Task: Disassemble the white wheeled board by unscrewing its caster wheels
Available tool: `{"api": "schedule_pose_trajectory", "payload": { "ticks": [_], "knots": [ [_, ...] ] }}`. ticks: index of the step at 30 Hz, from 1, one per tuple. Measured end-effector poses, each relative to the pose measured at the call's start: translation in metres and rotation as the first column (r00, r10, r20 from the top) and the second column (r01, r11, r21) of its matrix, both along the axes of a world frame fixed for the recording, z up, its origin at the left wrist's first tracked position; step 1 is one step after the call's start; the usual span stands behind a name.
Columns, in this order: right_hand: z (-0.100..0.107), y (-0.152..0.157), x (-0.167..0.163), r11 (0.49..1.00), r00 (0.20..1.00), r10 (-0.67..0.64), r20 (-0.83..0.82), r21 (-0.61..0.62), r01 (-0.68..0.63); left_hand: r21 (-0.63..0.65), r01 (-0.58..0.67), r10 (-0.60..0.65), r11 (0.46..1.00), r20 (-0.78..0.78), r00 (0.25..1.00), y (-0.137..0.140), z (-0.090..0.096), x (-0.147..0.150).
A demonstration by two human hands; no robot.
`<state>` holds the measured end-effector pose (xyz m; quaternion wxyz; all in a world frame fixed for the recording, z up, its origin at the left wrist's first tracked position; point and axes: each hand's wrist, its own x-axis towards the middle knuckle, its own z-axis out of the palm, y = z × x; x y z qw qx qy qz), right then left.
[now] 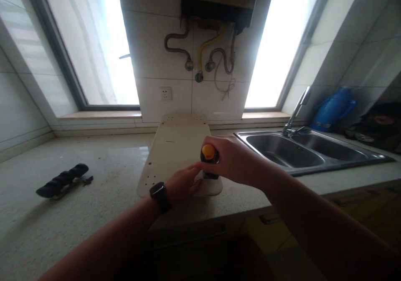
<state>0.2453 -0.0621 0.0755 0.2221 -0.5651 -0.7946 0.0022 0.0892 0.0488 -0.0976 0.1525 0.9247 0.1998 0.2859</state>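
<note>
A pale board [180,147] with rounded corners and small holes lies on the countertop in front of me. My right hand [227,155] is wrapped round what looks like a screwdriver [209,151], seen from above. It has an orange rounded end and a black body, and stands over the board's near right corner. Its tip is hidden. Just below it a dark part [211,175] shows against the board. My left hand [184,182], a black watch on its wrist, reaches to the same corner. Its fingers are closed beside the dark part, and what they grip is hidden.
On the left of the countertop [119,180] lies a black ridged object [64,181] with small pieces beside it. A double sink [282,149] with a faucet [296,113] is at right, a blue jug [333,109] behind it. Pipes hang from a wall heater [219,5].
</note>
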Motion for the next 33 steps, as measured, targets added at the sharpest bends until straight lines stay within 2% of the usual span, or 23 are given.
{"api": "schedule_pose_trajectory", "payload": {
  "ticks": [8,15,24,27,30,33],
  "knots": [
    [-0.011,-0.003,0.002,0.995,1.000,-0.019,-0.023,0.101,0.021,-0.035,0.008,-0.005,0.999,0.089,0.996,0.001,0.001,0.000],
    [-0.009,0.003,0.009,0.993,0.998,-0.066,-0.007,0.100,0.067,-0.083,-0.044,0.052,0.996,0.102,0.993,-0.002,0.003,0.000],
    [-0.002,0.012,0.014,0.997,1.000,0.027,-0.004,0.079,-0.026,-0.125,0.115,-0.090,0.985,0.192,0.977,-0.002,0.008,0.001],
    [0.003,0.011,0.020,0.989,0.989,0.148,-0.003,-0.009,-0.148,-0.153,0.146,-0.108,0.977,0.228,0.968,0.000,0.008,0.002],
    [0.007,0.009,0.028,0.932,0.943,0.332,-0.023,-0.145,-0.332,-0.163,0.159,-0.120,0.974,0.227,0.966,0.001,0.008,0.003],
    [0.010,0.009,0.034,0.884,0.909,0.412,-0.068,-0.212,-0.416,-0.207,0.174,-0.134,0.963,0.196,0.971,0.001,0.009,0.003]
  ]
}}
